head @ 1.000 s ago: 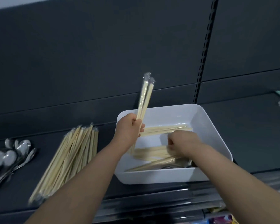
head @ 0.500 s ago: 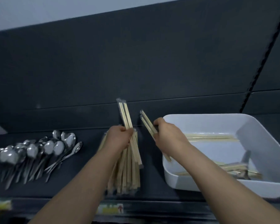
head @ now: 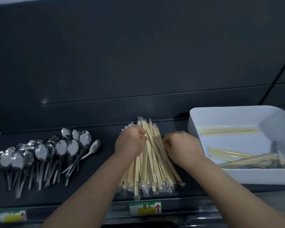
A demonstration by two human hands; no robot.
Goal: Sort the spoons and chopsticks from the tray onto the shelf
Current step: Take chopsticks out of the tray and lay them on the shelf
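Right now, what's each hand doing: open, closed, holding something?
Left hand: curled round wrapped chopsticks.
Right hand: curled beside them; whether it holds any cannot be told.

Shelf-edge label (head: 145, 208) bears a red up-arrow (head: 158, 207); its print is unreadable

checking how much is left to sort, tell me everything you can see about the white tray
The white tray is a deep rectangular bin, plastic by its look, with rounded corners and sloping walls. It sits flat on the dark shelf, at the right, its right end cut off by the frame. Inside lie pale chopsticks: a few along the back, a looser heap at the front. The right hand is close to its left wall; contact is unclear.
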